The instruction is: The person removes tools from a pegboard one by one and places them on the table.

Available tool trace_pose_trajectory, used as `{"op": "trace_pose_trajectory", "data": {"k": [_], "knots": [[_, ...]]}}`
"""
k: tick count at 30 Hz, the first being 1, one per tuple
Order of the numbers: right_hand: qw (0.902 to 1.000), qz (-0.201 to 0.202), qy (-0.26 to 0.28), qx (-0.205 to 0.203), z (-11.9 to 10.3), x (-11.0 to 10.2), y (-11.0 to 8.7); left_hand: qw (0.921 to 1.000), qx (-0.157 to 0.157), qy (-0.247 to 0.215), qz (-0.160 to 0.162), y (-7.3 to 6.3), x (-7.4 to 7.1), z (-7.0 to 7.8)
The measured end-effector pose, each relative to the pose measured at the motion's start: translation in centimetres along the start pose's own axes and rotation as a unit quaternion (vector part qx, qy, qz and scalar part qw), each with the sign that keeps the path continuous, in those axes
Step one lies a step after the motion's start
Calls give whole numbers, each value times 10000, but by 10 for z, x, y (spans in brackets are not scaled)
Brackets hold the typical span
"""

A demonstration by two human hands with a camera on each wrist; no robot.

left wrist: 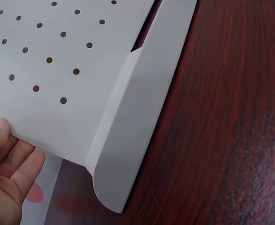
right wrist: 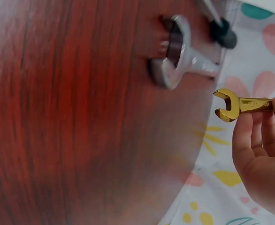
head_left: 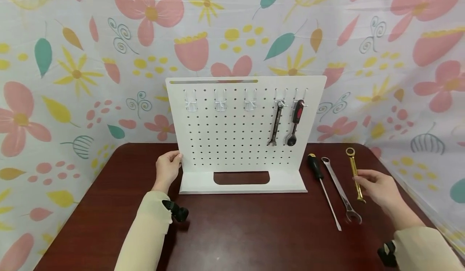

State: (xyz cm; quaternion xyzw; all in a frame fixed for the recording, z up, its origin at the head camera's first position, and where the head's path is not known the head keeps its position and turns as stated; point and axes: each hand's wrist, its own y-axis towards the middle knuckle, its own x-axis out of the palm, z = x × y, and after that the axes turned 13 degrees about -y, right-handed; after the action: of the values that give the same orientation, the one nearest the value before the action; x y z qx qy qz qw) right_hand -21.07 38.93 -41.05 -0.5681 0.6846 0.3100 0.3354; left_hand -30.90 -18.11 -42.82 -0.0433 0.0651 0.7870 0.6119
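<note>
A white pegboard stands upright on the table. At its left edge, my left hand holds the board between thumb and fingers; the left wrist view shows the thumb on the front and fingers behind. My right hand pinches a gold combination wrench at the table's right side. Its open end points out past the fingers in the right wrist view. Beside it lie a larger silver combination wrench and a screwdriver with a dark green and yellow handle.
On the board's right hooks hang a small combination wrench and a ratchet wrench with a black and red handle. Several white hooks line the board's upper left. A floral cloth hangs behind the dark red table.
</note>
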Motion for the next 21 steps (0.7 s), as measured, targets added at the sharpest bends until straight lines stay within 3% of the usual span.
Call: {"op": "trace_pose_trajectory", "data": {"k": [6, 14, 21], "knots": [[9990, -19, -412, 165, 7, 4, 12, 10000, 33, 7, 17, 1, -4, 3], [9957, -642, -516, 422, 20, 1, 17, 9999, -85, -42, -55, 0, -4, 3], [9930, -890, -597, 505, 26, 2, 20, 10000, -12, 12, -36, 0, -2, -1]]}}
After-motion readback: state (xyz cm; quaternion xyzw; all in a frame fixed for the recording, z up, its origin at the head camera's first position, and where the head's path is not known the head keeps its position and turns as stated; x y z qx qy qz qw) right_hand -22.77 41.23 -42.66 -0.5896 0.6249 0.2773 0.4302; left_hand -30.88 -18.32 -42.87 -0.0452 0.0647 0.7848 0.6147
